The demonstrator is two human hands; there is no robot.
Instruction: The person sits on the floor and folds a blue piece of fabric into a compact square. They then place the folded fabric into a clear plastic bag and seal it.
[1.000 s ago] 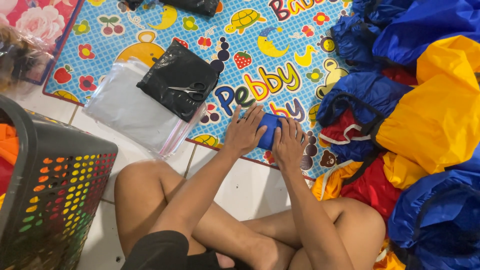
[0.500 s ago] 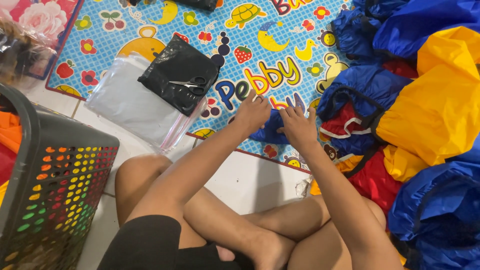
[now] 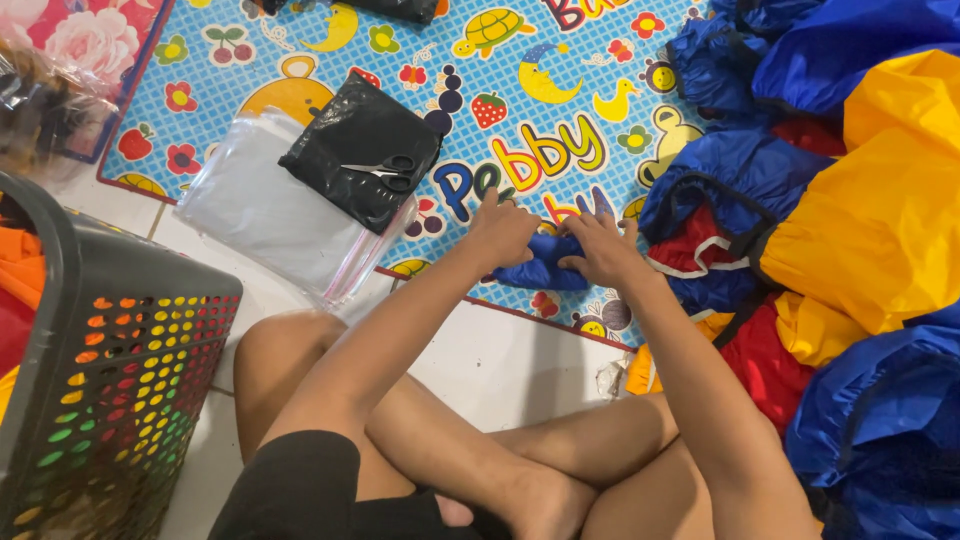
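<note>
Both hands press on a small folded blue bundle (image 3: 540, 272) that lies on the colourful play mat (image 3: 560, 60), just right of the middle of the frame. The left hand (image 3: 503, 232) lies flat with fingers spread narrow over the bundle's left part. The right hand (image 3: 603, 250) is flat on its right part, fingers a little apart. Neither hand closes around the bundle; they only push down on it.

Compared with half a second ago, the hands stay on the same bundle, with hardly any change in position.

Just right of the hands lies a big pile of blue, yellow and red fabric (image 3: 850, 200). At upper left of the hands, a black bag (image 3: 350, 160) with scissors (image 3: 385, 172) lies on clear plastic bags (image 3: 255, 215). A dark basket (image 3: 90, 370) stands at the lower left. Bare tiled floor (image 3: 490, 350) is open below the mat's edge.
</note>
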